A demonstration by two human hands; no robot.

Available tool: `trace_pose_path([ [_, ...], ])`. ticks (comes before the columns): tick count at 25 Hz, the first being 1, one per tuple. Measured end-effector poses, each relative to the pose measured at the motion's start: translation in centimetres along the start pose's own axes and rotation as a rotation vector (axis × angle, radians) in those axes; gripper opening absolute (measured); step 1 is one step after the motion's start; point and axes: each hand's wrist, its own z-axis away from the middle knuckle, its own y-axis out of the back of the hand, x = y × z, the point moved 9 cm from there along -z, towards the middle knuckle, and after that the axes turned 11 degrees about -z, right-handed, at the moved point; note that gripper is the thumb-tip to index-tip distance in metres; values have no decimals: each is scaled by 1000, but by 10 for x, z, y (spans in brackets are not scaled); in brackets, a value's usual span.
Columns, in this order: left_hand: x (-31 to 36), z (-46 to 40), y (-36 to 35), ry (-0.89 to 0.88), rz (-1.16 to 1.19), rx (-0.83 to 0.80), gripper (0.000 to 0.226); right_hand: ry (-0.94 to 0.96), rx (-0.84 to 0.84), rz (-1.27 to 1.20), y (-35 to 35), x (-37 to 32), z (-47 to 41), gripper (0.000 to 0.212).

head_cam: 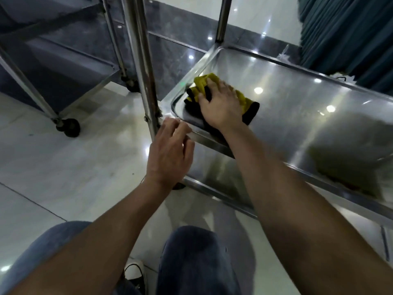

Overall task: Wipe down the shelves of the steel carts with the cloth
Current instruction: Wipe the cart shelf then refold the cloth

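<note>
Second steel cart with dark blue-grey shelves and black casters [63, 67] sits far left, apart from the one being worked; not being touched now.

Left hand [170, 150]: fingers loosely curled, tips at the near-left corner rim by the polished steel upright post [146, 81]. Can't tell if it's touching the rim or hovering just off it; it holds nothing. Forearm runs up from bottom left, wrist straight. Suggest planting it on the rim or post, since the cart is on casters and may roll under wiping pressure.

Crumpled yellow-and-black microfibre cloth [246, 103] is on the shiny steel tray-style shelf [308, 99], in its left end near the corner. Right hand [221, 107] lies palm-down on top of it, fingers spread and pressing flat, not gripping. Arm is extended, forearm crossing the near rim.

To do this step well:
- Keep the flat palm, even pressure.
- Work the cloth into the rounded left corner and along the raised lip, where grime likely collects.
- Then overlapping strokes rightward; most of the shelf lies to the right.
- Cloth is bunched, so flatten it for more contact.

Dark teal pleated curtain [350, 39] hangs behind at far right.
</note>
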Motion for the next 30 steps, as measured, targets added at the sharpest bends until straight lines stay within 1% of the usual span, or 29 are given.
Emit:
trace_pose_path([
  [2, -2, 3, 1, -8, -20, 15, 22, 77, 27, -29, -12, -7, 24, 62],
  [4, -3, 2, 4, -8, -42, 12, 25, 128, 19, -110, -10, -3, 52, 60],
  [7, 5, -7, 5, 11, -108, -6, 24, 58, 31, -64, 2, 13, 69, 60],
  [11, 1, -23, 6, 128, -162, 30, 12, 43, 23, -40, 1, 0, 71, 59],
  [14, -5, -17, 3, 66, -194, 71, 6, 36, 48, -94, 2, -3, 65, 58],
  [16, -2, -14, -2, -5, -177, 50, 7, -27, 76, -100, 12, 18, 80, 58],
  [20, 10, -14, 0, -10, -176, 24, 19, -207, 121, -42, 56, 95, 131, 59],
  [22, 40, -1, -9, -140, -133, -29, 28, -245, 120, -7, 69, 115, 147, 58],
  [24, 78, 22, -29, -306, -42, -146, 46, -233, 130, -4, 71, 114, 145, 57],
  [25, 90, 32, -39, -341, -24, -193, 53, -231, 144, -1, 71, 111, 144, 57],
  [26, 97, 38, -47, -341, -29, -212, 59, -229, 156, 5, 71, 109, 144, 57],
  [28, 98, 44, -57, -323, -82, -188, 64, -235, 179, -3, 73, 116, 150, 57],
  [30, 96, 46, -62, -334, -111, -137, 65, -294, 234, 1, 86, 143, 170, 57],
])
